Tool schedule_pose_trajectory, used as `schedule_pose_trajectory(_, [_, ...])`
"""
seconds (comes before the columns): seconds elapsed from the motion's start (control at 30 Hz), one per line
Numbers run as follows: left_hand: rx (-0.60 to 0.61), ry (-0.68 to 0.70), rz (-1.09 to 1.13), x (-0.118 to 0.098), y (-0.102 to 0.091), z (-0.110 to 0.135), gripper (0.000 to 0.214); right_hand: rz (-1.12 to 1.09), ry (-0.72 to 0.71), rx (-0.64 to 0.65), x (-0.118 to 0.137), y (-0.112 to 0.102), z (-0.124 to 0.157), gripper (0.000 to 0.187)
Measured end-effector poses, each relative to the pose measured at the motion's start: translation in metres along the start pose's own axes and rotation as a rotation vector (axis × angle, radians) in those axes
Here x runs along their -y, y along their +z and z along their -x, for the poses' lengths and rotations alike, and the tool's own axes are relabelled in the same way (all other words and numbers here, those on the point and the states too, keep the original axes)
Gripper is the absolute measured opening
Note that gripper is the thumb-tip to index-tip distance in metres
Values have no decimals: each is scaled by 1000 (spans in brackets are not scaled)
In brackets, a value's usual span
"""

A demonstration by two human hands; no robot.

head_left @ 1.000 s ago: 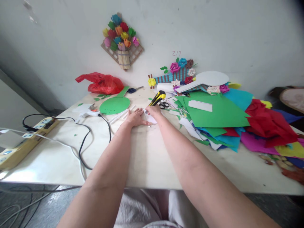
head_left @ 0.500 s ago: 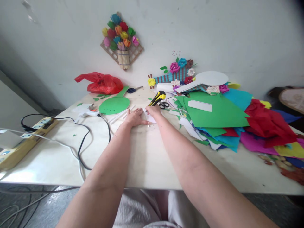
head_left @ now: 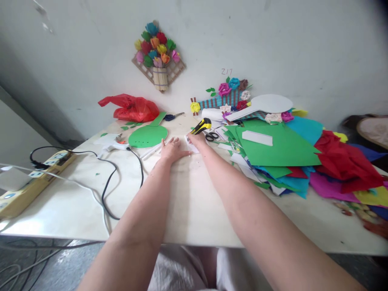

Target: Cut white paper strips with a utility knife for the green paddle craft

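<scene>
My left hand [head_left: 171,150] lies flat with its fingers spread, pressing a piece of white card [head_left: 192,148] against the table. Just to the right, my right hand [head_left: 197,140] is closed around a yellow and black utility knife [head_left: 201,126], its handle slanting up and to the right. The blade end is hidden by my fingers. Thin white strips [head_left: 151,151] lie left of my left hand, beside a green round paper shape [head_left: 148,136] with a handle. Black-handled scissors [head_left: 211,136] rest just right of the knife.
A hot glue gun [head_left: 112,144] and a power strip [head_left: 36,182] with cables are at the left. A red plastic bag [head_left: 130,108] and dark-handled scissors [head_left: 173,117] stand behind. Coloured paper sheets [head_left: 279,147] pile up at the right. A flower decoration [head_left: 159,56] hangs on the wall.
The view has shifted slightly, so the scene sits a little lower and further right. My right hand and the knife have slid a little away from me along the card; my left hand stays flat.
</scene>
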State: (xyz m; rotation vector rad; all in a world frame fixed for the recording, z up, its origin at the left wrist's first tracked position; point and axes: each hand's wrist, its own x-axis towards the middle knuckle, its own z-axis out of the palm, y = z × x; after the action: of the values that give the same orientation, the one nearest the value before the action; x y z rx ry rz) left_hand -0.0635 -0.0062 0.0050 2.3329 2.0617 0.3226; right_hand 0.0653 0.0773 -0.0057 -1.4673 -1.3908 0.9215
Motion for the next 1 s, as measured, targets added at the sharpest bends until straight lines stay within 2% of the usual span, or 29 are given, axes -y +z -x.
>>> schedule_pose_trajectory(0.17, [43, -6, 56, 1, 1, -3, 76, 2, 15, -19, -3, 3, -9, 9])
schedule_pose_trajectory(0.5, [98, 7, 71, 1, 0, -4, 78, 29, 33, -26, 2, 0, 4, 8])
schedule_pose_trajectory(1.0, [121, -1, 68, 2, 0, -7, 81, 159, 24, -48, 5, 1, 7, 21])
